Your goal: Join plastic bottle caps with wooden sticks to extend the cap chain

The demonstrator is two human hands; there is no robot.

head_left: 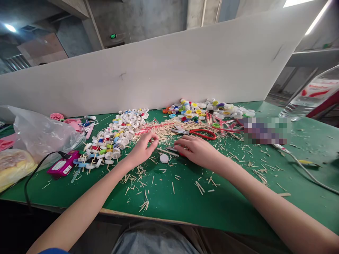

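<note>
My left hand is curled in a pinch above the table, thumb and forefinger bent toward each other. Anything between those fingertips is too small to make out. Beyond it lies a heap of thin wooden sticks. My right hand reaches palm down, fingers stretched and somewhat apart, over a metal-tipped tool with a red handle, partly hidden by the fingers. A white bottle cap rests on the table between my hands. Behind the right hand, red-handled scissors lie with their blades apart.
Caps with sticks in them are piled on the left, and loose coloured caps at the back. A magenta power adapter, a plastic bag, a water bottle and a white cable flank the green table.
</note>
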